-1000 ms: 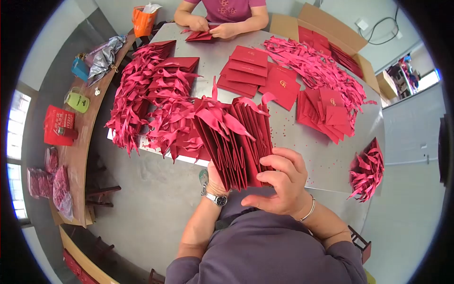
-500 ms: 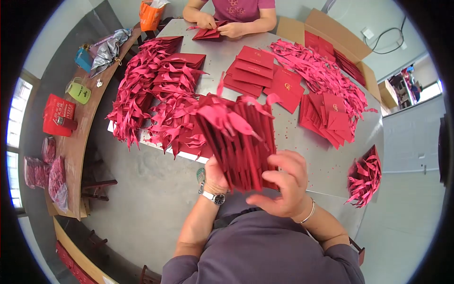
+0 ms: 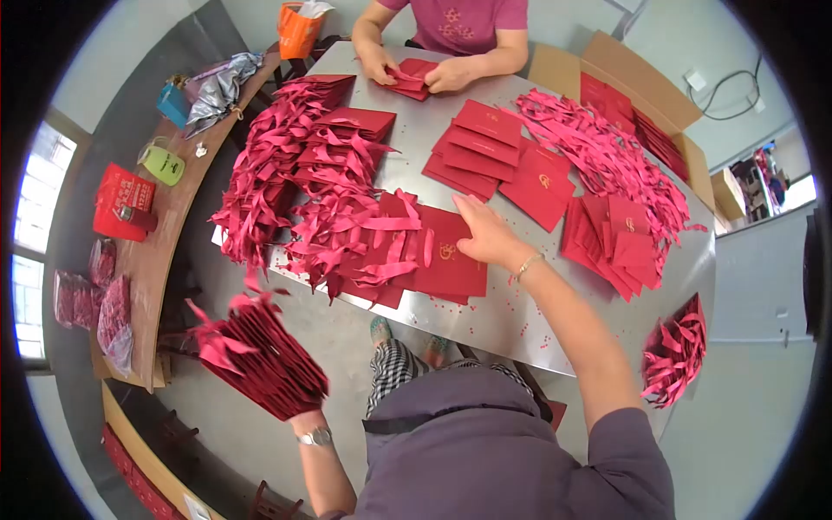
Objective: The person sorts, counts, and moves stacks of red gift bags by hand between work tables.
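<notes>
Several gold monograms [image 3: 448,251], barely legible, on flat red bags [image 3: 451,282]

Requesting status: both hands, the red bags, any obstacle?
Left hand: holding bag bundle over floor. Right hand: open, at edge of flat bag. Ribboned pile crowds that bag's left.

Your right hand [image 3: 490,238] reaches forward, fingers extended, arm nearly straight; your left hand [image 3: 306,421], mostly hidden, is out to your left.
</notes>
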### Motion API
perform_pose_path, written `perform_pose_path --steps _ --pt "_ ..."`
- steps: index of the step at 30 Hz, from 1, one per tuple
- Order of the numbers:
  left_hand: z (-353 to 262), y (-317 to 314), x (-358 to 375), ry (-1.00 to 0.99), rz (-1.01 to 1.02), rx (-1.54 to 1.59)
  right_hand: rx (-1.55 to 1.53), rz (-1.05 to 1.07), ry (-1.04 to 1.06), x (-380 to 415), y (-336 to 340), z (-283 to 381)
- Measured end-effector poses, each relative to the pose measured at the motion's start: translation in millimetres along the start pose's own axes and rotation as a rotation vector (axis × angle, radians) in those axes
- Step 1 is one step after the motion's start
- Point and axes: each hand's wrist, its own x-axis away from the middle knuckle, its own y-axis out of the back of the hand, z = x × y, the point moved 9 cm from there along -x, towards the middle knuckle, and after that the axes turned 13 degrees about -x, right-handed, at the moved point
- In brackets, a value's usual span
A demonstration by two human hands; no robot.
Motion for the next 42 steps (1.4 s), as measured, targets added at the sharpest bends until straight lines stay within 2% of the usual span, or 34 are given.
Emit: perform_pose_path --steps 1,2,3,4,5,9,13,15,16,17,18,19,21,22,23,26,28,29,31,32,34,35,36,38,39,40,41,42 --pt "4.6 2.1 13.7 0.004 -0.046 0.629 -0.026 0.116 -0.079 -10.1 -13.4 -10.1" --pt "10.2 -2.1 20.3 -0.034 -0.118 0.71 -0.367 0.2 -0.221 -15.0 -19.3 -11.6" --pt "16.0 -6.2 27.5 -0.078 -0.187 0.788 -0.367 0.211 -0.214 -19.6 -14.7 -2.8" --pt "12.3 -7.1 37.5 -0.159 -0.294 0.32 -0.215 0.265 -0.272 -21.9 -15.7 0.8" --pt "14.4 -7.5 41.9 -0.15 -0.236 0.27 -0.061 0.306 -0.332 -17.9 -16.2 -1.5" --pt "24.3 20.3 58.6 -0.061 -0.401 0.118 0.002 0.213 -0.301 -8.9 -4.8 1.0" --pt "19.0 40.8 58.4 -0.05 -0.403 0.055 -0.146 0.154 -0.205 3.9 8.2 3.9" --pt "12.1 35.4 56.0 -0.051 -0.38 -0.04 -0.484 0.252 -0.403 21.0 12.7 4.5" --pt "9.9 26.2 50.9 -0.052 -0.314 -0.065 -0.48 0.242 -0.404 28.7 17.9 2.9" --pt "6.1 10.5 42.7 -0.054 -0.246 -0.091 -0.558 0.173 -0.435 37.5 26.3 -2.3" --pt "2.7 1.8 38.6 -0.07 -0.291 -0.149 -0.635 0.102 -0.464 47.9 34.6 -8.7" --pt "0.4 -16.3 31.2 -0.055 -0.25 -0.222 -0.713 0.03 -0.465 60.7 39.2 -20.4" --pt "3.1 -59.1 13.2 -0.019 -0.161 -0.316 -1.014 -0.217 -0.35 79.8 63.2 -19.2" --pt "14.4 -68.0 5.4 0.035 -0.127 -0.366 -1.102 -0.257 -0.458 107.1 59.8 -62.0" --pt "25.8 -77.8 -1.5 0.088 -0.093 -0.417 -1.096 -0.273 -0.456 118.9 68.5 -56.5" --pt "79.2 -135.2 -21.8 0.281 0.044 -0.482 -2.005 -0.344 -0.374 151.7 74.9 -20.6" --pt "126.3 -147.1 -30.1 0.392 0.027 -0.517 -2.001 -0.317 -0.356 173.4 64.6 -8.5" --pt "149.6 -143.6 -37.3 0.388 0.047 -0.621 -2.019 -0.222 -0.26 176.7 62.9 14.4" --pt "180.6 -150.6 -44.7 0.396 0.061 -0.725 -1.556 -0.709 -0.585 201.0 46.1 5.3" --pt "190.6 -149.8 -45.7 0.408 0.075 -0.723 -1.227 -0.653 -0.59 197.4 48.4 21.7" --pt "205.8 -140.5 -50.0 0.421 0.104 -0.881 -0.815 -0.646 -0.7 202.2 22.0 0.8" --pt "203.4 -148.9 -46.2 0.5 0.133 -0.873 -0.664 -0.697 -0.723 203.4 18.9 -6.3" --pt "196.9 -150.4 -45.2 0.499 0.125 -0.877 -0.672 -0.691 -0.723 204.6 13.0 -11.9" --pt "200.5 -152.3 -34.2 0.676 0.097 -0.434 -0.61 -0.722 -0.675 195.4 21.7 0.7" --pt "202.9 -149.8 -34.5 0.659 0.161 -0.455 -0.617 -0.724 -0.684 192.7 22.2 8.2" --pt "202.6 -150.2 -33.2 0.663 0.16 -0.457 -0.491 -0.684 -0.701 186.6 27.6 19.1" --pt "196.5 -157.4 -36.4 0.538 0.244 -0.633 -0.361 -0.641 -0.713 182.1 31.2 25.7" --pt "190.9 -167.1 -37.8 0.407 0.327 -0.804 -0.147 -0.598 -0.555 179.2 20.3 26.8"
